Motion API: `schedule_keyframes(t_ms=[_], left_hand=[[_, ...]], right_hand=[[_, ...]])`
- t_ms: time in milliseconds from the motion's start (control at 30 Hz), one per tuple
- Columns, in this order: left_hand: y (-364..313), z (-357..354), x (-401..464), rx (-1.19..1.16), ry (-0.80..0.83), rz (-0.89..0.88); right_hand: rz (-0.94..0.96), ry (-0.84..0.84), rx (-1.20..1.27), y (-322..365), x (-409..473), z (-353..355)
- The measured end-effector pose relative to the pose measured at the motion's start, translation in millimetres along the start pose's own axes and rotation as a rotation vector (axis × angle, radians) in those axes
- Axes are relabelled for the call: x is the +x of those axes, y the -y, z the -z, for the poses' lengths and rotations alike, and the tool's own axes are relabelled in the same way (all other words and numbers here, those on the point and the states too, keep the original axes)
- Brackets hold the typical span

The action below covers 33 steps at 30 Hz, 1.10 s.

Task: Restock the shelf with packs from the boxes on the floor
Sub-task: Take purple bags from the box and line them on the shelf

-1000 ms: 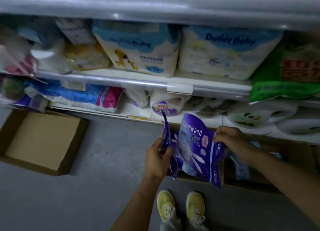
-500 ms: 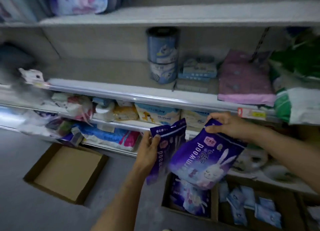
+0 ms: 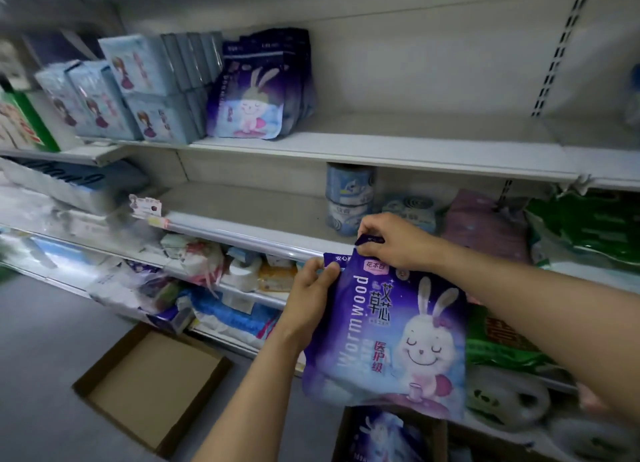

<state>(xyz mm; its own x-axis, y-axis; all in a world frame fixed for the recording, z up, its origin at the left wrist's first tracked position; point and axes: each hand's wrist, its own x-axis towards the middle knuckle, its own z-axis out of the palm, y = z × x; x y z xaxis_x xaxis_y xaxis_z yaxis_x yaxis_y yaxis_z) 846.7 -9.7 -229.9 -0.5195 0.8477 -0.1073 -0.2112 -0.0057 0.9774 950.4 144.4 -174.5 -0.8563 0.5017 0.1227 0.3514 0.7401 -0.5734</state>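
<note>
Both the left hand (image 3: 313, 281) and right hand (image 3: 388, 240) pinch the top edge of a purple rabbit-printed plastic pack (image 3: 388, 340) held below the white upper shelf (image 3: 398, 151), where a few matching packs (image 3: 263, 87) stand and the brown cardboard box (image 3: 388, 434) holds more.

Left hand (image 3: 313, 290): pinches the top left corner of the purple rabbit pack (image 3: 388, 344).
Right hand (image 3: 391, 240): grips the pack's top edge.
Shelf (image 3: 381, 150): above both hands, with matching purple packs (image 3: 259, 91) standing up left of them.
Open box (image 3: 388, 434): below the hands, purple packs inside.
Flat cardboard box (image 3: 152, 385): on the floor, lower left of the hands.
</note>
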Motion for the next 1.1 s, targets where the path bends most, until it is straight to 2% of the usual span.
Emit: schedule_keyframes(t_ms=[167,300,467,600,667,733,800,867,933,1100], left_hand=[[-19,0,-7,-0.139,-0.010,-0.010],[-31,2,-13,-0.059,0.035,0.015],[-53,9,-1,-0.008,-0.096,-0.025],[-66,25,7,-0.101,-0.247,-0.074],[-68,34,10,-0.138,-0.316,-0.081],[-71,41,13,-0.186,-0.374,-0.076],[-73,46,15,-0.252,-0.423,-0.066],[-75,51,17,-0.308,-0.445,-0.069],[-77,55,19,-0.341,-0.451,-0.068],[-83,74,28,-0.415,-0.463,-0.066]], right_hand=[[0.061,-0.010,-0.145,27,9,16],[0.088,-0.036,-0.180,42,18,24],[0.088,-0.116,-0.078,45,26,35],[0.044,-0.335,0.017,27,29,50],[-0.052,-0.463,0.077,20,27,55],[-0.177,-0.506,0.203,16,27,58],[-0.252,-0.365,0.484,18,25,58],[-0.304,-0.167,0.617,22,22,53],[-0.318,-0.072,0.650,25,23,43],[-0.369,0.010,0.587,34,42,28]])
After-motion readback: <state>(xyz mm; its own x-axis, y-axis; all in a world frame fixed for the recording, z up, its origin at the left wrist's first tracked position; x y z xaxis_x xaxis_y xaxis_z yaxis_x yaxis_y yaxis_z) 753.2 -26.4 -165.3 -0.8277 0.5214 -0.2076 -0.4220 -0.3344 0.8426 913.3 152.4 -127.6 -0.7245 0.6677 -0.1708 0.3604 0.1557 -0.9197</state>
